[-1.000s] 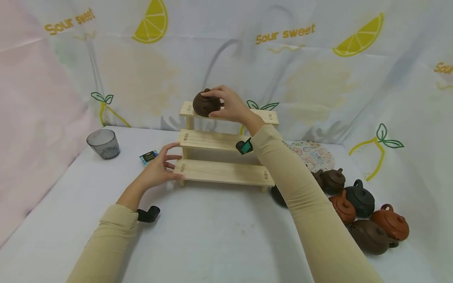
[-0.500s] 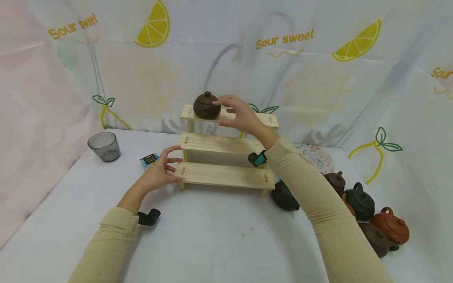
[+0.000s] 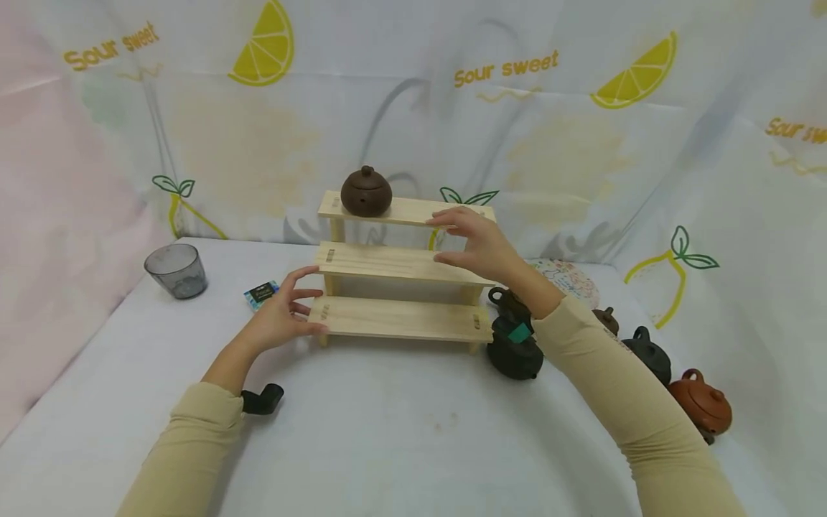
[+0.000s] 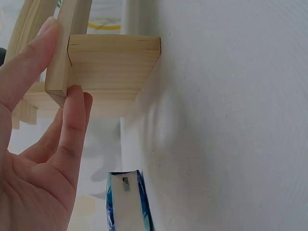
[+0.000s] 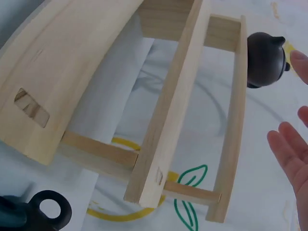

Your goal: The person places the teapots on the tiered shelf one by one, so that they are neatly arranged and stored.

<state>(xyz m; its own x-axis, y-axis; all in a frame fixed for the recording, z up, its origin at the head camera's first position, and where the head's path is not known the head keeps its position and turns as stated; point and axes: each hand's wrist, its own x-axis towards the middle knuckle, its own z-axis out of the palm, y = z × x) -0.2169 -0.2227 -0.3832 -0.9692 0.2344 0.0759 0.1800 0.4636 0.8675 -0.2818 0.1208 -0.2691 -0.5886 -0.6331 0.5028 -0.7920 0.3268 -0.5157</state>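
Note:
A dark brown teapot (image 3: pixel 366 194) stands on the left end of the top board of a three-tier wooden shelf (image 3: pixel 400 317). My right hand (image 3: pixel 481 248) is in front of the shelf's right half, apart from the teapot, fingers loosely spread and holding nothing. In the right wrist view that teapot (image 5: pixel 265 60) is beyond the fingertips. At the shelf's left end, my left hand (image 3: pixel 278 316) grips the lowest board. The left wrist view has the thumb on one face of the board (image 4: pixel 60 72) and the fingers against the other.
Black teapots (image 3: pixel 515 355) stand by the shelf's right foot. Farther right are a reddish teapot (image 3: pixel 701 402) and other dark ones, partly behind the sleeve. A grey glass cup (image 3: pixel 177 273) and a small blue packet (image 3: pixel 260 294) lie left; a round patterned mat (image 3: pixel 568 278) is behind right.
My right hand has let go of the brown teapot and drawn back to the right and down. The teapot stays on the top board. My left hand keeps its place on the shelf.

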